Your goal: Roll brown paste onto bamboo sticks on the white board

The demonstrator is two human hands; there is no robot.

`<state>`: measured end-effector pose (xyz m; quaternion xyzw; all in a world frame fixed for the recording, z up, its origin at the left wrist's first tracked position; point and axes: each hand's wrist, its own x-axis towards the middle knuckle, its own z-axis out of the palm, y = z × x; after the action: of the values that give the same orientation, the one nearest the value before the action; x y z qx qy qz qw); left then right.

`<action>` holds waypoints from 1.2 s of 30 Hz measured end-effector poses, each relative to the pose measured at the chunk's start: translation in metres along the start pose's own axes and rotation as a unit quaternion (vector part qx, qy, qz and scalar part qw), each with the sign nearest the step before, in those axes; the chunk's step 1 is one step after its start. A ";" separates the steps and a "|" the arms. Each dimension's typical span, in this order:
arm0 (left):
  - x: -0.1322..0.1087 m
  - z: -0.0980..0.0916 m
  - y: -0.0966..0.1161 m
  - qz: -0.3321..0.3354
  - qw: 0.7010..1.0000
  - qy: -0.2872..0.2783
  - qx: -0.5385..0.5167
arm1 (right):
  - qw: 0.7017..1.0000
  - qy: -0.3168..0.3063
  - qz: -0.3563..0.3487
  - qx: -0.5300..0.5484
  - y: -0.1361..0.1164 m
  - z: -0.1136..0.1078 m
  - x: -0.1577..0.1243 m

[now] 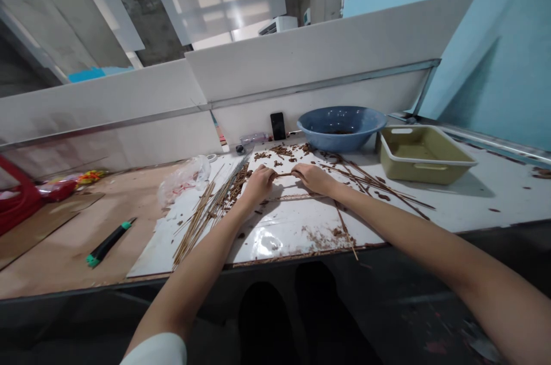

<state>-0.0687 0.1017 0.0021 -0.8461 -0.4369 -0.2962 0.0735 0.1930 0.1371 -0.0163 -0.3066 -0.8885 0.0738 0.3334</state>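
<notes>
Left hand (258,186), right hand (314,178) both curled, gripping thin brown stick (284,174) lengthwise over white board (297,233); rough brown chips (279,151) scattered toward far edge.

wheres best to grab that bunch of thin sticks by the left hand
Around the middle of the sticks, coming from above on the near side. They lie flat, roughly parallel, on the white board and splay at their near ends, so the middle likely gathers most. The left hand is closest.
</notes>
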 end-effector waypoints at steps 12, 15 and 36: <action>0.000 0.001 0.001 -0.016 1.000 -0.011 -0.002 | 0.996 -0.045 -0.020 -0.077 0.000 -0.005 0.000; 0.001 0.000 0.003 -0.014 1.000 -0.022 0.002 | 0.995 -0.052 -0.028 -0.079 0.000 -0.007 0.001; 0.003 0.002 0.004 0.013 1.000 -0.010 -0.007 | 0.997 -0.047 -0.002 -0.058 0.005 -0.003 0.003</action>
<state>-0.0632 0.1020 0.0030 -0.8553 -0.4243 -0.2896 0.0676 0.1952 0.1428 -0.0137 -0.3194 -0.9067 0.0362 0.2732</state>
